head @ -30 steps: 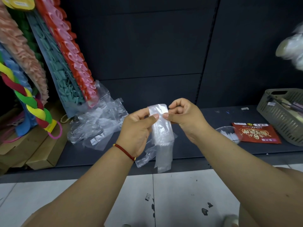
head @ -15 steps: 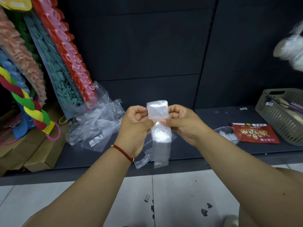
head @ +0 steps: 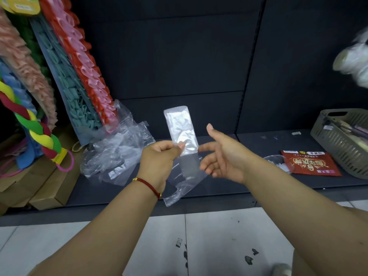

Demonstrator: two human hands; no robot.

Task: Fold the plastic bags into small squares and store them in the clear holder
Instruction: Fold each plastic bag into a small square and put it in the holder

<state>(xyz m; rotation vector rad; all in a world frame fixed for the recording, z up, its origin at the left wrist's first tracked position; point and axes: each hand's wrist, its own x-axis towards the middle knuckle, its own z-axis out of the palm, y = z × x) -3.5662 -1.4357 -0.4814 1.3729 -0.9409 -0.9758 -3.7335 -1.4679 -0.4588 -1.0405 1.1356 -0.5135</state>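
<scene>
Now my left hand (head: 159, 156) pinches the folded bag strip (head: 182, 130) at centre frame; my right hand (head: 221, 156), spread at 3 o'clock, should fold its upper end squarely down.

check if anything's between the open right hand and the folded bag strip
Nothing visible. The right hand is open just right of the bag strip, with only a narrow gap of air between them. The left hand pinches the strip from the other side.

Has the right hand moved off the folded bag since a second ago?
Yes. The right hand has let go and opened, shifting right toward the red packet; the left hand holds the folded bag.
</scene>
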